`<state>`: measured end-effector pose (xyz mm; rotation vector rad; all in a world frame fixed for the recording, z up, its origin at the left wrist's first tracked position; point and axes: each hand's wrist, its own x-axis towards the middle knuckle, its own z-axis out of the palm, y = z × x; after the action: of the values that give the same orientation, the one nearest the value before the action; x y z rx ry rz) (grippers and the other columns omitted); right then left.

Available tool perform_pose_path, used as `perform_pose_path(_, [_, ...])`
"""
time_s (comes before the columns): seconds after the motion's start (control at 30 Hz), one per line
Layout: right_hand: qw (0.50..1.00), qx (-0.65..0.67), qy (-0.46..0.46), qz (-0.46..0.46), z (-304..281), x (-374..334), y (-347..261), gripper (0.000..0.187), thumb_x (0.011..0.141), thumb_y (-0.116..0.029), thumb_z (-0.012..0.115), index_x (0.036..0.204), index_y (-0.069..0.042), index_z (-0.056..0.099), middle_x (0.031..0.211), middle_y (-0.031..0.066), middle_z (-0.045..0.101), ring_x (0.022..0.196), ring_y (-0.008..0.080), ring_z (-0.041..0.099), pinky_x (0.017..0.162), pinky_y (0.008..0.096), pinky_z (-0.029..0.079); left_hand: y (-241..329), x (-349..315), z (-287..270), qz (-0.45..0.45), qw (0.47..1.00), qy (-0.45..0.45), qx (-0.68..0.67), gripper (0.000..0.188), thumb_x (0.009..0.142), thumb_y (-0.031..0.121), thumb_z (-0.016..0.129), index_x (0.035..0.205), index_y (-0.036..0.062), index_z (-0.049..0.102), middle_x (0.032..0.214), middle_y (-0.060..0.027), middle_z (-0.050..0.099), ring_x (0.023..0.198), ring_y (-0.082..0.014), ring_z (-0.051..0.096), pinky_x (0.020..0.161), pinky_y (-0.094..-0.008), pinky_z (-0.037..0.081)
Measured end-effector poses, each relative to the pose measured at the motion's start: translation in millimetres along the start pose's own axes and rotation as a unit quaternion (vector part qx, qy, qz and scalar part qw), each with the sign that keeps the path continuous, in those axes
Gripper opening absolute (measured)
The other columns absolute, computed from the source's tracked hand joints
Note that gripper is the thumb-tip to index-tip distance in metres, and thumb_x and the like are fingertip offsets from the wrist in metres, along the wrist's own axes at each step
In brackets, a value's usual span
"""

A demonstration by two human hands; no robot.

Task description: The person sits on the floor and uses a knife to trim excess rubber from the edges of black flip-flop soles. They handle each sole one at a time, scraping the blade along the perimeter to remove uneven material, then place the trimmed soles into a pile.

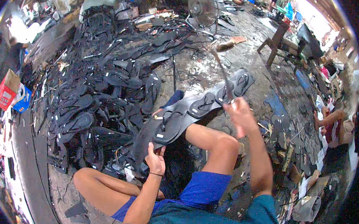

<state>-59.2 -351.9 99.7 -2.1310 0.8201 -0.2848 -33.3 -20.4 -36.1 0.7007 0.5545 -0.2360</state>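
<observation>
Beside my bent right leg [222, 154], a black sandal [171, 127] lies on a long strip [144, 145]; my left hand [156, 163] pinches the near end. My right hand [241, 115] closes round a blurred, slender tool [222, 71]. The sandal is probably light, flexible: hold it at the rim.

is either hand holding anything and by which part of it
The left hand pinches a black flip-flop at its near, white-labelled end. The right hand grips a thin, dark, motion-blurred tool by its near end.

Footwear workshop: heaped black sandals [78, 123]
</observation>
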Motion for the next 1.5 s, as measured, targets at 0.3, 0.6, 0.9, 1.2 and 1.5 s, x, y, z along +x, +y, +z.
perform_pose_path(0.3, [0.893,0.408,-0.162,0.101,80.3,-232.4,-15.2,0.025,0.102,-0.027,0.051,0.121,-0.009,0.047,0.080,0.0046,0.058,0.052,0.0125,0.058,0.042,0.0283,0.050,31.9,-26.6,25.4,-0.032,0.988,-0.134,0.068,0.040,0.100,0.035,0.053,0.118,-0.0006,0.057,0.110,-0.0099,0.064,0.096,-0.0231,0.067,0.084,-0.0377,0.060])
perform_pose_path(0.6, [0.971,0.121,-0.206,0.013,151.1,-299.4,-9.7,0.028,0.100,-0.026,0.051,0.113,-0.001,0.047,0.070,0.0175,0.061,0.063,0.0359,0.065,0.058,0.0454,0.050,55.1,-21.8,-5.2,-0.075,0.902,-0.093,0.415,0.051,0.095,0.054,0.051,0.075,0.0074,0.061,0.055,0.0030,0.048,0.046,-0.0086,0.040,0.047,-0.0265,0.034])
perform_pose_path(0.9, [0.988,0.009,-0.152,0.012,204.5,-270.2,-5.2,0.026,0.096,-0.021,0.053,0.112,-0.005,0.040,0.094,0.0270,0.064,0.087,0.0475,0.063,0.069,0.0550,0.049,32.0,-55.8,-6.3,-0.184,0.948,-0.156,0.207,0.039,0.102,0.047,0.043,0.083,0.0126,0.048,0.060,0.0051,0.036,0.048,-0.0080,0.032,0.046,-0.0260,0.030])
perform_pose_path(1.2, [0.993,0.031,-0.080,0.076,256.2,-247.2,22.3,0.030,0.094,-0.029,0.055,0.108,-0.005,0.045,0.101,0.0251,0.063,0.092,0.0461,0.062,0.075,0.0531,0.049,15.7,-104.5,26.6,-0.171,0.949,-0.148,0.220,0.036,0.103,0.048,0.039,0.086,0.0157,0.044,0.060,0.0052,0.033,0.046,-0.0081,0.030,0.043,-0.0259,0.030])
perform_pose_path(1.5, [0.963,0.227,-0.024,0.143,265.2,-148.8,14.4,0.034,0.095,-0.032,0.054,0.106,-0.001,0.046,0.097,0.0286,0.062,0.093,0.0494,0.059,0.078,0.0536,0.048,44.3,-108.0,26.0,-0.199,0.946,-0.174,0.190,0.036,0.102,0.046,0.042,0.083,0.0157,0.045,0.058,0.0050,0.033,0.045,-0.0082,0.030,0.042,-0.0260,0.028])
